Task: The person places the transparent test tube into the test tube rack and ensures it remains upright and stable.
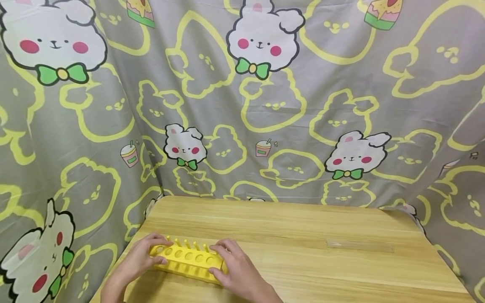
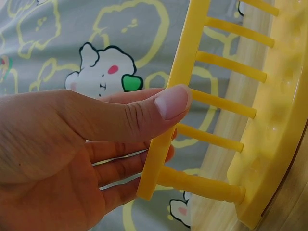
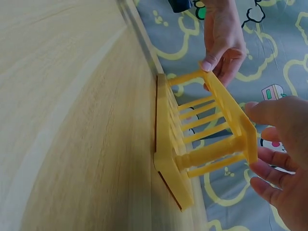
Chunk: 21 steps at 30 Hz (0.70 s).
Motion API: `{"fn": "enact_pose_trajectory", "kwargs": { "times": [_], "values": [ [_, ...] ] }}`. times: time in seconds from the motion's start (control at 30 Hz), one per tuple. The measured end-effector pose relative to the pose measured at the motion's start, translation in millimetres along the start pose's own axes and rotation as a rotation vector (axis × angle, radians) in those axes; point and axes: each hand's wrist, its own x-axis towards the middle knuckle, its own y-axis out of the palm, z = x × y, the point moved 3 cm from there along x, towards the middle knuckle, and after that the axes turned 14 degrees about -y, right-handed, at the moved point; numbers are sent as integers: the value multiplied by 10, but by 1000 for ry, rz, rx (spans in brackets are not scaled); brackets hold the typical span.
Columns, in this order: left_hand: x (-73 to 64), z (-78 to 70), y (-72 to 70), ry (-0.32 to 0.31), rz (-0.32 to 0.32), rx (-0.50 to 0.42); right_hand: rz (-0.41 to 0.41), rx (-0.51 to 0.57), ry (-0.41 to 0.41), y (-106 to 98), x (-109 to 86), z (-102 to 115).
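A yellow test tube rack (image 1: 184, 255) stands on the table, with a row of round holes in its top plate and several pegs along its far side. My left hand (image 1: 141, 256) grips the left end of the top plate, its thumb (image 2: 171, 103) over the plate and the other fingers behind. At the opposite end, my right hand (image 1: 238, 267) holds the plate between thumb and fingers, as the right wrist view also shows. Posts join the top plate to the rack's base (image 3: 166, 139), which touches the wood.
A thin clear tube (image 1: 360, 246) lies on the wooden table (image 1: 303, 269), off to the right. Grey curtain (image 1: 227, 105) with rabbit prints hangs behind the table and along its sides.
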Motion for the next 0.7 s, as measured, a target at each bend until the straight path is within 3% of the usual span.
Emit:
{"fn": "enact_pose_trajectory", "kwargs": {
  "times": [0.33, 0.7],
  "values": [
    [1, 0, 0, 1, -2, 2, 51, 23, 48, 75, 77, 30],
    [2, 11, 10, 23, -19, 0, 75, -21, 63, 138, 96, 47]
  ]
}}
